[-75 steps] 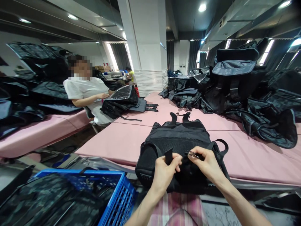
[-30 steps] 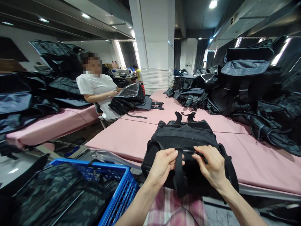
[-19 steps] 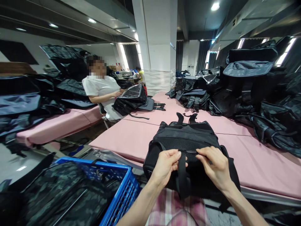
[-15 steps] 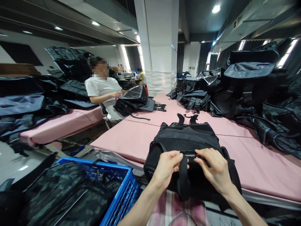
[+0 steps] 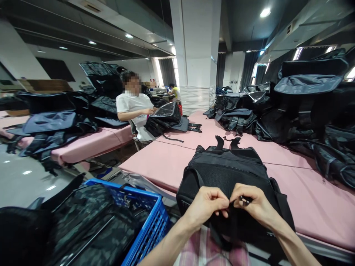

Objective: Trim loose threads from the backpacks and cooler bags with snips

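Over the pink table (image 5: 158, 159)'s near edge, the left hand (image 5: 206, 205) pinches a black strap (image 5: 219, 236), the right hand (image 5: 257, 205) a small dark object (image 5: 248, 199). A white pillar (image 5: 201, 74) rises beyond.

The left hand (image 5: 208, 205) and right hand (image 5: 255, 205) hide part of the strap (image 5: 220, 236); the bottom edge crops the basket (image 5: 149, 231).

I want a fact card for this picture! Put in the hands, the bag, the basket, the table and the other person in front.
Left hand: fingertips pinched on a black strap
Right hand: curled around a small dark thing, too unclear to name
Bag: black bag, under the hands
Table: pink table
Basket: blue basket, holding camouflage-patterned fabric
Other person: person in white, handling another bag
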### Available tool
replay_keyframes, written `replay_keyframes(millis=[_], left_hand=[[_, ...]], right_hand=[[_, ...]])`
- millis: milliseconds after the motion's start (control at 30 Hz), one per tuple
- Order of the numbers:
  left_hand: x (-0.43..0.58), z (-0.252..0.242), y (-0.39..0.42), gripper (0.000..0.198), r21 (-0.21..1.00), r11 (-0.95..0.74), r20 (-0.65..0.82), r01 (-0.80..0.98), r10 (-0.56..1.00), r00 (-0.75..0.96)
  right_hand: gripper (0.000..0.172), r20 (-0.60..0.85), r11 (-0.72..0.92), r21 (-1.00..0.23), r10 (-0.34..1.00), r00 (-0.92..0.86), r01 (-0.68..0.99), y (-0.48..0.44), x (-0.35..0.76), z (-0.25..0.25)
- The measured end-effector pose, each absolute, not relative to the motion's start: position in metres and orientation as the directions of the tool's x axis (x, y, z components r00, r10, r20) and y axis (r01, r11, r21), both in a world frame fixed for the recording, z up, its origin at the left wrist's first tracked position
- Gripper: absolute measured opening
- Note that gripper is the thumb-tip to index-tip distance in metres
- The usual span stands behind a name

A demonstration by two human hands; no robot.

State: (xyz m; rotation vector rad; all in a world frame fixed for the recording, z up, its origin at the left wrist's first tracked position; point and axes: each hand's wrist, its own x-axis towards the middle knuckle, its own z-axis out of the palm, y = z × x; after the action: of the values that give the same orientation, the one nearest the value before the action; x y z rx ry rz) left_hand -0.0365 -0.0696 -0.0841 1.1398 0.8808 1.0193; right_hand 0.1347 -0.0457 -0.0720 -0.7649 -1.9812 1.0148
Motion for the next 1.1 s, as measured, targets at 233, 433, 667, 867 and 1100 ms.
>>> replay_keyframes(millis=[233, 433, 667, 867, 1100], left_hand=[[-0.027, -0.076, -0.072, 0.034, 0.9, 0.237, -0.067, -0.365, 0.904, 0.421], [-0.024, -0.091, -0.063, 0.02, 0.986, -0.166, 0.163, -0.029, 0.983, -0.082], [-0.02, -0.097, -0.057, 0.018, 0.958, -0.217, 0.241, 0.19, 0.963, -0.117], [-0.018, -0.097, -0.056, 0.021, 0.961, -0.169, 0.194, 0.217, 0.976, -0.099], [-0.022, -0.101, -0.056, 0.02, 0.982, -0.139, 0.149, 0.129, 0.986, -0.071]], right_hand=[[0.038, 0.359, 0.46, -0.886, 0.756, -0.548, 0.054, -0.029, 0.138, -0.076], [0.036, 0.523, 0.504, -0.611, 0.836, -0.167, 0.611, -0.045, 0.151, -0.086], [0.012, 0.78, 0.609, -0.113, 0.544, -0.31, 0.785, -0.061, 0.146, -0.088], [0.01, 0.786, 0.56, 0.082, 0.472, -0.399, 0.824, -0.056, 0.141, -0.09], [0.015, 0.781, 0.565, -0.079, 0.547, -0.301, 0.822, -0.053, 0.149, -0.095]])
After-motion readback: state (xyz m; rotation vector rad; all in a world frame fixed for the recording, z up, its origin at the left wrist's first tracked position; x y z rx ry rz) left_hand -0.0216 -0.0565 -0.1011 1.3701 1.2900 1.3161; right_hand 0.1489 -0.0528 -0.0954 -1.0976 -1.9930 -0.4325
